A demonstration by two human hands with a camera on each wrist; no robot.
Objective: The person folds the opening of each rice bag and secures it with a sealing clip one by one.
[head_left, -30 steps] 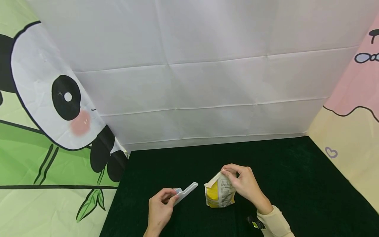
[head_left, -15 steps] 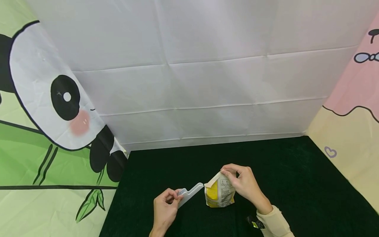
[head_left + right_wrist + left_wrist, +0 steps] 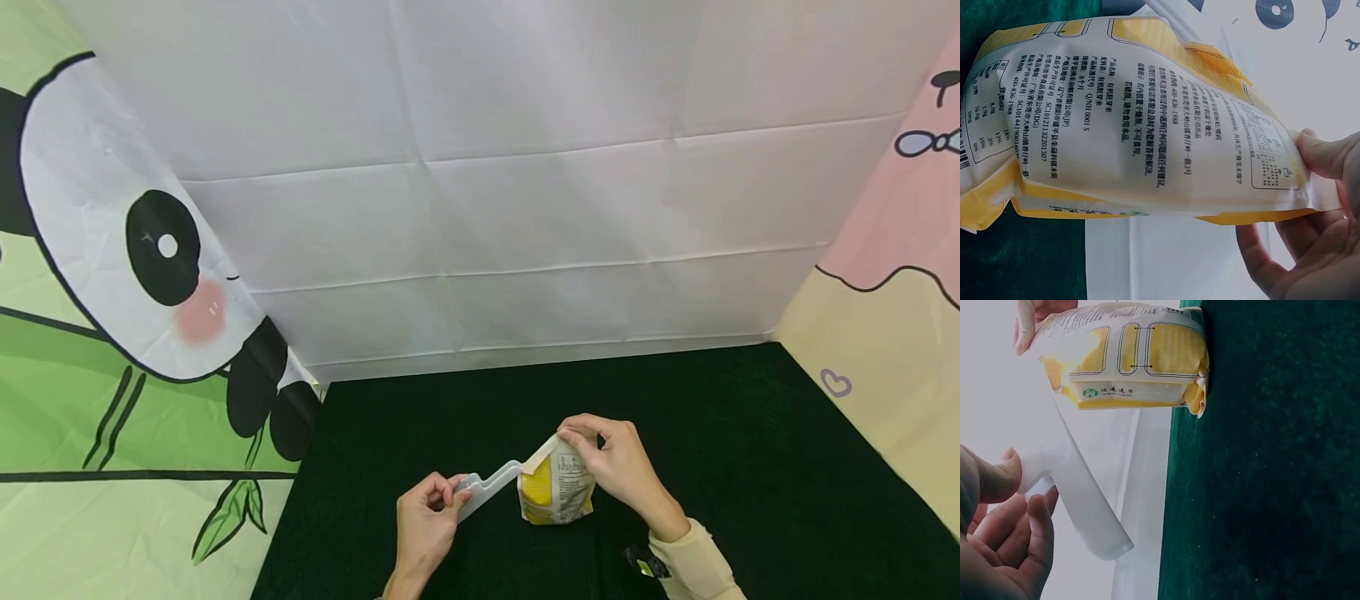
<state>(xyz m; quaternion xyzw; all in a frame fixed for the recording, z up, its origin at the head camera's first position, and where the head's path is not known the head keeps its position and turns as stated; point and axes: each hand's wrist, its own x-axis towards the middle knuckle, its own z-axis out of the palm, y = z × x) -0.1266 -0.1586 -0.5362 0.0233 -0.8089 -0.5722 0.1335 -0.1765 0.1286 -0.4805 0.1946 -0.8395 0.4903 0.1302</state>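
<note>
The yellow-and-white printed bag (image 3: 557, 492) stands upright on the dark green cloth (image 3: 697, 400), and you have its top edge pinched between the thumb and fingers of your right hand (image 3: 621, 468), just to the bag's right. At the bag's left, your left hand (image 3: 424, 525) grips a whitish plastic clip (image 3: 491, 485) by one end between thumb and fingers, the clip slanting up so that its far end meets the bag's folded top corner in the head view, though you cannot tell whether they touch. Behind the bag, well apart from it, hangs a creased white backdrop (image 3: 525, 217).
</note>
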